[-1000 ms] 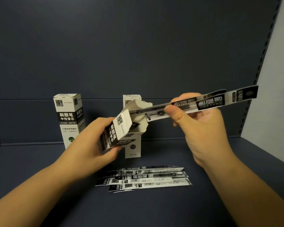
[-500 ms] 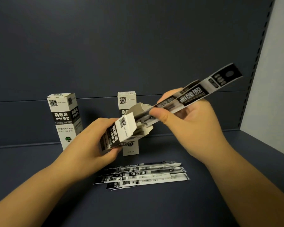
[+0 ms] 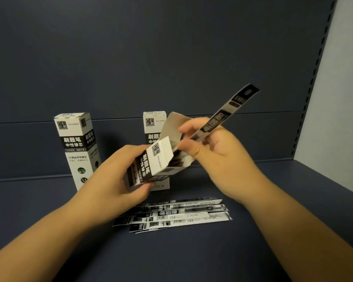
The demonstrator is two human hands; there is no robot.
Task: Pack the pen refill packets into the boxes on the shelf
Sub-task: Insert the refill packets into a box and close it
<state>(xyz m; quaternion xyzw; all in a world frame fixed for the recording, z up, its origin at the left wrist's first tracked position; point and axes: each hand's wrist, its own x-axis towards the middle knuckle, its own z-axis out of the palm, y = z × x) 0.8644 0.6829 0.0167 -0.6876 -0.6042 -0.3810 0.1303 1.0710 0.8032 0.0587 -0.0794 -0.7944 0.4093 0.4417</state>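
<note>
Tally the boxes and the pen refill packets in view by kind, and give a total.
Boxes: 3. One open box gripped by the left hand, one upright box at left, one upright box behind.
Pen refill packets: 5. One held packet pinched by the right hand, and what look like 4 in the overlapping pile on the shelf.
Total: 8.
</note>
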